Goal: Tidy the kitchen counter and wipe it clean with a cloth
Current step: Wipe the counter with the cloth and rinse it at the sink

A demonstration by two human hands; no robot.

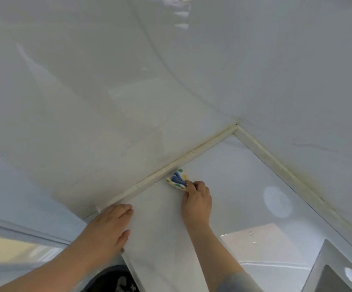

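The cloth (178, 179), white with blue, yellow and green patches, lies bunched on the counter (244, 186) against its back edge, touching the pale trim strip (192, 153) that runs along the foot of the wall (107, 102). The right hand (197, 202) holds it from the near side, fingers curled over the cloth's near end and pressing it down. The left hand (109, 225) rests flat at the counter's left end, where the strip stops, its fingers straight and close together and the thumb spread toward the front edge. The back right corner of the counter is well apart from both hands. A steel sink (335, 268) sits at the counter's near right.
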